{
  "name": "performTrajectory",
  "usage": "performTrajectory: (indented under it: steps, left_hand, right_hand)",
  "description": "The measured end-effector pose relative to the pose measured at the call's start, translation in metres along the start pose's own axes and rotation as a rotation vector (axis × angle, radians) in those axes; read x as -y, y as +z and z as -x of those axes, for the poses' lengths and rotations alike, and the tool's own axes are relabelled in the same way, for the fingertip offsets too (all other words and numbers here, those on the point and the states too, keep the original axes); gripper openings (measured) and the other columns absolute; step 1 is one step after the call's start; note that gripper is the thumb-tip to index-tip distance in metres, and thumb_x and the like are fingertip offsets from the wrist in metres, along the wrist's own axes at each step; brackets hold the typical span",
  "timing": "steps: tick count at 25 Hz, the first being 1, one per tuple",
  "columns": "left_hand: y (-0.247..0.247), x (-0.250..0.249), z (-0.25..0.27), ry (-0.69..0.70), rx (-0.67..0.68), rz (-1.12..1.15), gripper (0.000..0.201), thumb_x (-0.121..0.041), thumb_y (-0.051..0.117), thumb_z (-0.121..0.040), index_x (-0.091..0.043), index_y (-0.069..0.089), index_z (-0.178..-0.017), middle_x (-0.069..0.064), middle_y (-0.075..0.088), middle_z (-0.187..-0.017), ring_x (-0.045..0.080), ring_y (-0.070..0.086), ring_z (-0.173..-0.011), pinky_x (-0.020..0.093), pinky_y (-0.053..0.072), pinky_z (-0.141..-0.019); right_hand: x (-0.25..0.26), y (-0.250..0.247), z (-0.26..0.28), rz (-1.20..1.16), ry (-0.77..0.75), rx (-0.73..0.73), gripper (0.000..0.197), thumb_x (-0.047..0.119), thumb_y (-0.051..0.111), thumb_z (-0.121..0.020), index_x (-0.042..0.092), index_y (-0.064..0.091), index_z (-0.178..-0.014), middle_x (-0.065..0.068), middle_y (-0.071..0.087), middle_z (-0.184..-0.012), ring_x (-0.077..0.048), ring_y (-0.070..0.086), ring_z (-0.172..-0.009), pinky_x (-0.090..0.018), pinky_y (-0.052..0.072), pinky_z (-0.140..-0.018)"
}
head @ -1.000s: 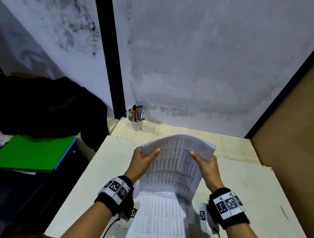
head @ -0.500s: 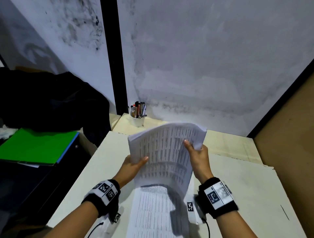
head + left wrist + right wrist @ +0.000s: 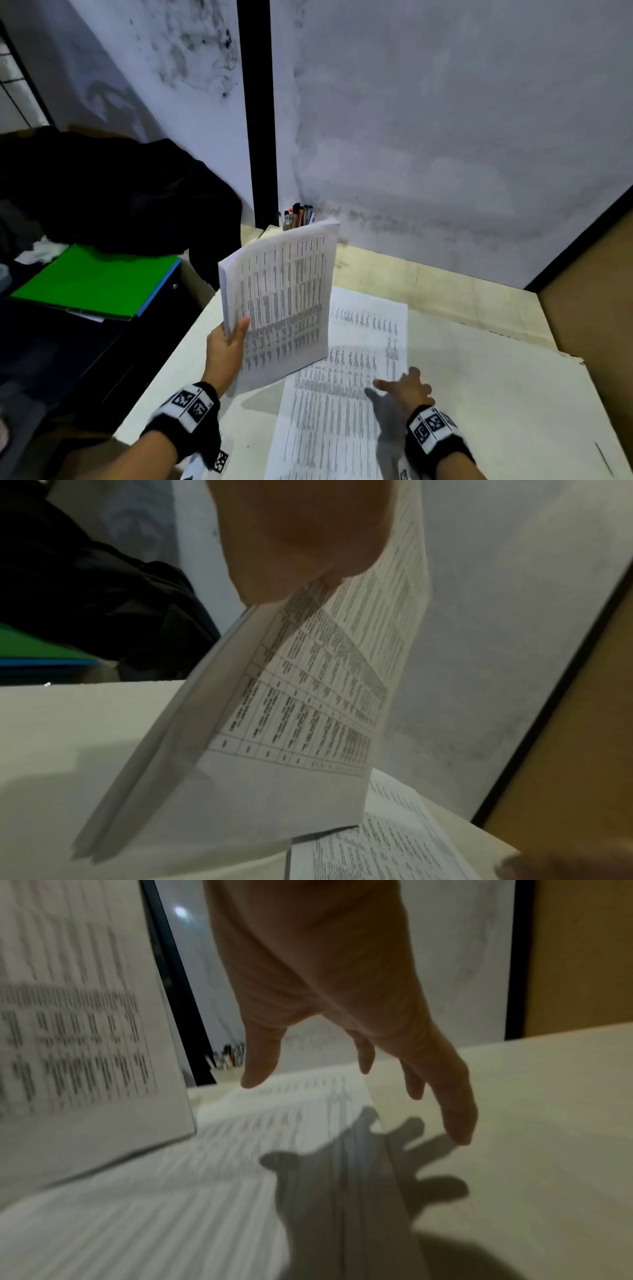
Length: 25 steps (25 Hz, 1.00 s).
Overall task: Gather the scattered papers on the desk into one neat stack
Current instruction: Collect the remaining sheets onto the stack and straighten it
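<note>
My left hand (image 3: 227, 342) grips a sheaf of printed papers (image 3: 281, 301) by its left edge and holds it nearly upright above the desk; the left wrist view shows the same sheaf (image 3: 308, 696) pinched under the thumb. Loose printed sheets (image 3: 346, 394) lie flat on the white desk (image 3: 496, 394) to its right. My right hand (image 3: 404, 387) hovers open, fingers spread, just over the right edge of those flat sheets (image 3: 240, 1150), holding nothing. Its little finger nearly touches the desk (image 3: 548, 1123) in the right wrist view.
A white cup of pens (image 3: 298, 217) stands in the back corner by the wall. Left of the desk lie a green folder (image 3: 99, 281) and a heap of black cloth (image 3: 120, 195). A brown panel (image 3: 592, 294) borders the desk on the right.
My right hand let go of the sheaf and dropped to the sheets lying on the desk. The left hand alone now holds the sheaf, raised and turned upright to the left.
</note>
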<state>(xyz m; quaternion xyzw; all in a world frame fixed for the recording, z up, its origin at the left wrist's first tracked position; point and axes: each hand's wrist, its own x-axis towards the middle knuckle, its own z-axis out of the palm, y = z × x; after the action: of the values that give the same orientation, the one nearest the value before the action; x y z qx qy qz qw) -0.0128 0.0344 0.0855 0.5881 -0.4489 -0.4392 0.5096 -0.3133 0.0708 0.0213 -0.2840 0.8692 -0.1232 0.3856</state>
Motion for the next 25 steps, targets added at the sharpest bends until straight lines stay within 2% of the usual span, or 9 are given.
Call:
performTrajectory:
  steps: [2, 4, 7, 11, 14, 17, 20, 23, 25]
  left_hand:
    - [-0.002, 0.006, -0.001, -0.013, -0.026, 0.014, 0.091, -0.081, 0.053, -0.054, -0.005, 0.062, -0.105, 0.021, 0.069, -0.097, 0.032, 0.067, -0.088, 0.050, 0.057, -0.078]
    - [0.000, 0.004, 0.001, -0.018, -0.026, 0.017, 0.080, -0.071, 0.055, -0.063, -0.004, 0.060, -0.108, 0.018, 0.068, -0.099, 0.031, 0.067, -0.090, 0.049, 0.056, -0.081]
    - [0.005, 0.012, -0.001, -0.029, -0.049, 0.017, 0.047, -0.043, 0.056, -0.081, -0.004, 0.060, -0.106, 0.018, 0.066, -0.101, 0.035, 0.065, -0.096, 0.048, 0.054, -0.083]
    - [0.010, 0.020, -0.003, -0.038, -0.059, 0.001, 0.054, -0.049, 0.055, -0.077, -0.003, 0.061, -0.105, 0.019, 0.067, -0.102, 0.034, 0.066, -0.094, 0.051, 0.055, -0.082]
    - [0.012, 0.022, -0.004, -0.037, -0.049, 0.002, 0.056, -0.045, 0.052, -0.076, 0.001, 0.060, -0.107, 0.020, 0.067, -0.102, 0.033, 0.066, -0.092, 0.049, 0.055, -0.081]
    - [0.012, 0.024, -0.005, -0.039, -0.049, 0.007, 0.042, -0.033, 0.052, -0.084, 0.001, 0.060, -0.108, 0.020, 0.067, -0.103, 0.034, 0.065, -0.094, 0.045, 0.054, -0.081]
    - [0.011, 0.023, -0.005, -0.051, -0.060, -0.006, 0.035, -0.027, 0.052, -0.087, 0.003, 0.060, -0.105, 0.020, 0.066, -0.099, 0.034, 0.065, -0.092, 0.040, 0.053, -0.078]
    - [0.007, 0.020, -0.006, -0.038, -0.080, -0.026, 0.034, -0.027, 0.052, -0.087, 0.002, 0.060, -0.104, 0.019, 0.066, -0.098, 0.034, 0.065, -0.092, 0.042, 0.054, -0.080]
    - [0.003, 0.020, -0.007, -0.030, -0.088, -0.042, 0.032, -0.026, 0.052, -0.088, 0.001, 0.060, -0.104, 0.019, 0.066, -0.100, 0.034, 0.065, -0.093, 0.045, 0.054, -0.082]
  right_hand:
    - [-0.019, 0.021, 0.004, 0.172, 0.031, -0.046, 0.094, 0.041, 0.076, -0.061, 0.015, 0.025, -0.135, -0.020, 0.033, -0.135, -0.040, 0.036, -0.123, -0.044, 0.040, -0.099]
    - [-0.026, 0.038, 0.005, 0.314, 0.014, -0.114, 0.091, 0.038, 0.074, -0.063, 0.018, 0.024, -0.136, -0.016, 0.030, -0.135, -0.037, 0.033, -0.122, -0.041, 0.042, -0.097]
    - [-0.024, 0.041, 0.004, 0.275, 0.032, -0.112, 0.096, 0.034, 0.075, -0.065, 0.020, 0.016, -0.139, -0.016, 0.027, -0.134, -0.037, 0.031, -0.122, -0.040, 0.043, -0.094]
    - [-0.016, 0.043, 0.006, 0.242, 0.079, -0.050, 0.120, 0.045, 0.076, -0.067, 0.020, -0.012, -0.146, -0.021, 0.013, -0.147, -0.041, 0.020, -0.133, -0.046, 0.034, -0.104]
    - [-0.007, 0.047, 0.011, 0.198, 0.118, -0.061, 0.120, 0.036, 0.078, -0.068, 0.019, -0.012, -0.146, -0.024, 0.012, -0.146, -0.040, 0.024, -0.132, -0.046, 0.034, -0.104]
    - [-0.004, 0.048, 0.010, 0.044, 0.065, -0.028, 0.104, 0.017, 0.073, -0.074, 0.009, -0.001, -0.146, -0.029, 0.023, -0.144, -0.042, 0.036, -0.127, -0.046, 0.036, -0.103]
    - [-0.006, 0.047, 0.007, -0.084, 0.065, -0.064, 0.068, 0.003, 0.068, -0.076, -0.004, 0.028, -0.131, -0.029, 0.050, -0.127, -0.037, 0.056, -0.107, -0.042, 0.047, -0.092]
    - [-0.015, 0.037, 0.002, -0.132, 0.029, -0.036, 0.036, 0.004, 0.070, -0.074, -0.006, 0.057, -0.106, -0.024, 0.066, -0.103, -0.029, 0.057, -0.076, -0.033, 0.051, -0.074]
    - [-0.023, 0.029, -0.001, -0.173, 0.006, -0.045, 0.032, 0.006, 0.072, -0.072, -0.004, 0.064, -0.101, -0.018, 0.066, -0.086, -0.028, 0.058, -0.072, -0.029, 0.050, -0.069]
